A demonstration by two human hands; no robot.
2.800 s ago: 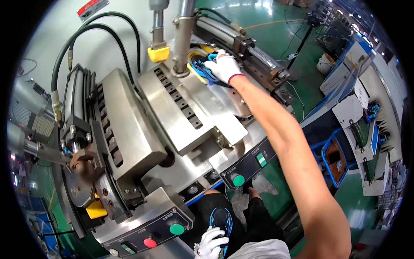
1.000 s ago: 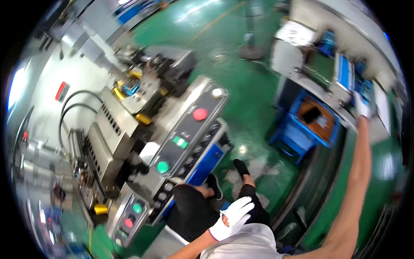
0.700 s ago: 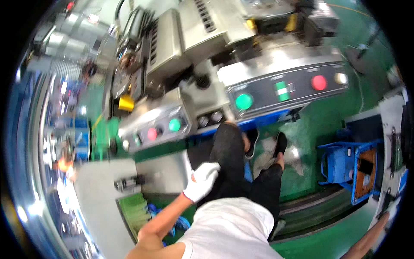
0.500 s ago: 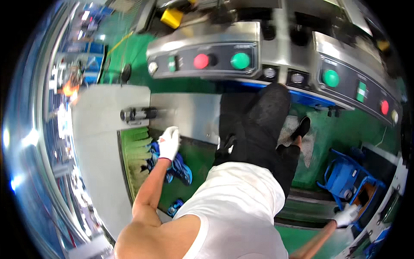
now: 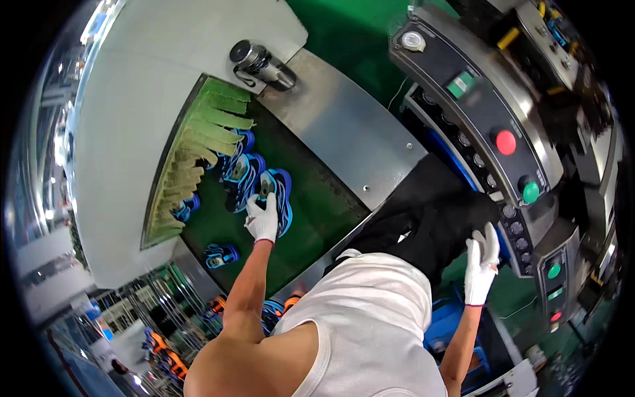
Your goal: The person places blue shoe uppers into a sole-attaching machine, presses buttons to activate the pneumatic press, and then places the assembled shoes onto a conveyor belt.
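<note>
My left hand (image 5: pixel 262 221), in a white glove, is at the near edge of a blue and black shoe (image 5: pixel 282 202) on a green belt. Its thumb and forefinger are apart and meet or overlap the shoe's edge; no firm grip shows. Beside that shoe lie more blue shoes (image 5: pixel 242 173), partly under a fringed green curtain (image 5: pixel 192 149). A separate small blue shoe (image 5: pixel 221 256) rests on the belt's nearer left part. My right hand (image 5: pixel 481 266), also gloved in white, hangs empty with fingers spread, close to my dark-clothed knee and the machine's front.
A control panel (image 5: pixel 486 99) with red and green buttons curves along the right, with a second panel (image 5: pixel 555 284) below it. A dark flask (image 5: pixel 262 65) stands where the pale housing (image 5: pixel 132 112) meets a metal plate (image 5: pixel 350 119). Orange and black shoes (image 5: pixel 165 354) sit on a rack at lower left.
My view has turned left toward the belt. My left hand has reached the shoe, and my right hand has left the blue stool's side and come up near my knee.
</note>
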